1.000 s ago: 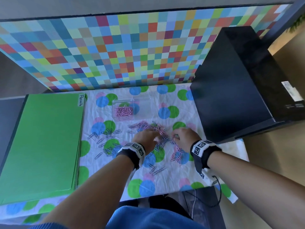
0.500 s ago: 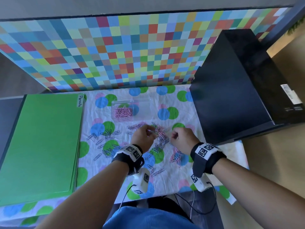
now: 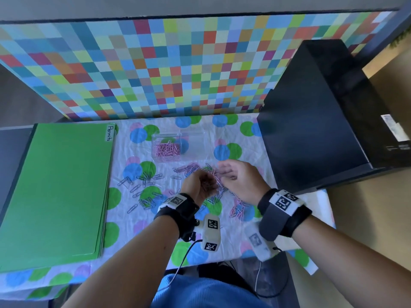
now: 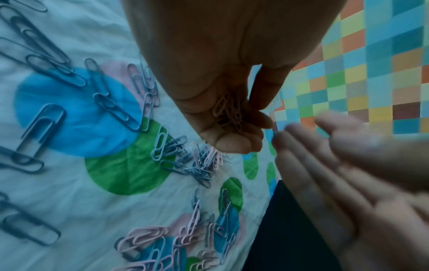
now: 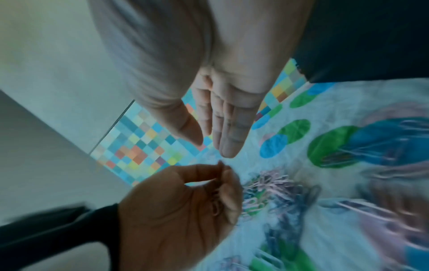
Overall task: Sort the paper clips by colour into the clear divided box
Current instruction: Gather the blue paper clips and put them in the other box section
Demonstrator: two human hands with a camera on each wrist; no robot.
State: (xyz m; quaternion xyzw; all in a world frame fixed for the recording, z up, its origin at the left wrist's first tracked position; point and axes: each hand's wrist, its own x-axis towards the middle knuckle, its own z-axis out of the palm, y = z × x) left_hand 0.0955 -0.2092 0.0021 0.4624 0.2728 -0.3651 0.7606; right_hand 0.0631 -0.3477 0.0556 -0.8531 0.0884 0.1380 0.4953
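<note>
Now cupping a small bunch of pink paper clips point(image 4: 228, 111) in the left hand point(image 3: 200, 185), fingers curled round them, held above the mixed heap point(image 3: 206, 174) on the spotted cloth point(image 3: 222, 134). Hovering the right hand point(image 3: 240, 181) just beside, fingers straight and apart, holding nothing, palm turned toward the left. Sitting just beyond the heap: the clear divided box point(image 3: 178, 147), its left compartment already loaded with pink clips point(image 3: 166, 150), the right one looking empty, though hard telling through clear plastic. Lying to the left of the heap, a looser scatter of blue clips point(image 3: 144, 185); nearer the right wrist, another pink-and-blue cluster point(image 3: 238, 210).

Judging the step as gathering pinks for a drop into the left compartment. Worth keeping the cupped fingers closed underneath, since clips tangle and dangle, likely dragging a blue stray along. Worth checking the bunch for blue before tipping. Best carrying low and straight to the box, tipping well inside the left wall, away from the divider. Probably freeing the right hand for picking blues meanwhile.
</note>
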